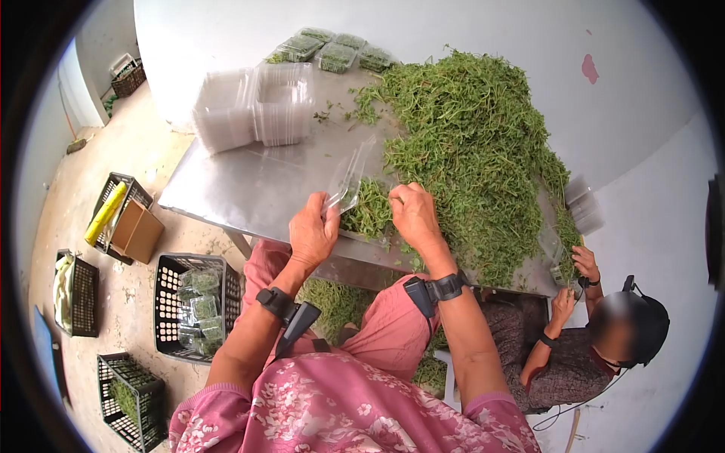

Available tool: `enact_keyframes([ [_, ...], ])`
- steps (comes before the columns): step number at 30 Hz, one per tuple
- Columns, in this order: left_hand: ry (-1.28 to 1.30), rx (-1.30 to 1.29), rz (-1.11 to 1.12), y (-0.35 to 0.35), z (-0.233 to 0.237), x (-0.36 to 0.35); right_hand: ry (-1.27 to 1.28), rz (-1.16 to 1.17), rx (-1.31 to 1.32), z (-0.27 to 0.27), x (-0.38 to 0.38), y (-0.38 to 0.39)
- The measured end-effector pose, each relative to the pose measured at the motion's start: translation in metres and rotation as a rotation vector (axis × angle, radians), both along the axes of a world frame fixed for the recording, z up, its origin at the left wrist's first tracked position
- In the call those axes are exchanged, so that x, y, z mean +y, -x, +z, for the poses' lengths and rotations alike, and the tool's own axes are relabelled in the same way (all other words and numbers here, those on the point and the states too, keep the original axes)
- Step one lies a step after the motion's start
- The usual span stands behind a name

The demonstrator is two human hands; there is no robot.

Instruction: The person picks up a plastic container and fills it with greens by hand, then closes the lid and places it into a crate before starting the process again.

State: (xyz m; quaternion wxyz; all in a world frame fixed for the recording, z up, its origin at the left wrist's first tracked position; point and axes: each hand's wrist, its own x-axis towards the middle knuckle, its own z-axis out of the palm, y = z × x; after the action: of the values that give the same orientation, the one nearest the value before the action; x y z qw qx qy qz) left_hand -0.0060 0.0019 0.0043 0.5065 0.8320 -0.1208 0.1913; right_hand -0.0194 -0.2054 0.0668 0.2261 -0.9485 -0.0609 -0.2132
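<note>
Your left hand (313, 230) grips a clear plastic box (349, 181) over the tabletop (249, 177); your right hand (415, 215), curled near heaped greens (468, 136), hides whether it holds anything.

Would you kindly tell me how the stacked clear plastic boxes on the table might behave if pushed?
The stacked clear plastic boxes would probably be light for their size, as their walls look thin and see-through. They may slide easily, since the metal table looks smooth and shiny. Piled high, they could lean or topple.
</note>
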Motion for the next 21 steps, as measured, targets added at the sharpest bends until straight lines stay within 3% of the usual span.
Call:
enact_keyframes([
  [4, -0.006, -0.001, 0.012, 0.001, 0.002, 0.0, 0.277, -0.032, 0.064, 0.015, 0.016, 0.009],
  [13, 0.01, 0.011, 0.002, 0.002, 0.005, 0.001, 0.59, 0.053, 0.211, 0.012, 0.034, 0.005],
  [19, 0.006, -0.004, 0.011, 0.0, 0.001, 0.001, 0.567, 0.059, 0.212, 0.008, 0.03, 0.005],
  [21, 0.016, -0.003, 0.011, 0.001, 0.001, 0.001, 0.392, 0.061, 0.128, 0.005, 0.025, 0.011],
])
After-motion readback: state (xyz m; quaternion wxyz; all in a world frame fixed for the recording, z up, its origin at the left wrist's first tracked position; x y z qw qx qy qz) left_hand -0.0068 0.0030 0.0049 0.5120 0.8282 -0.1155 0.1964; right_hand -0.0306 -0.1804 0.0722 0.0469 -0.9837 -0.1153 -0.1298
